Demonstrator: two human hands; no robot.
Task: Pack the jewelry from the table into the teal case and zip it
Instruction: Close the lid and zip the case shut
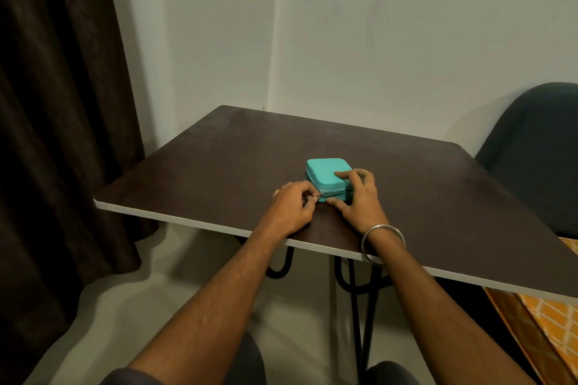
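Note:
The teal case lies with its lid down near the middle of the dark table. My left hand pinches the metal zipper pull at the case's near left corner. My right hand holds the case steady, fingers over its top right and thumb along the near side by the zipper line. A metal bangle circles my right wrist. No loose jewelry shows on the table.
The table's white front edge runs diagonally below my forearms. A dark chair stands at the right, a dark curtain hangs at the left, and an orange patterned cloth lies at the lower right.

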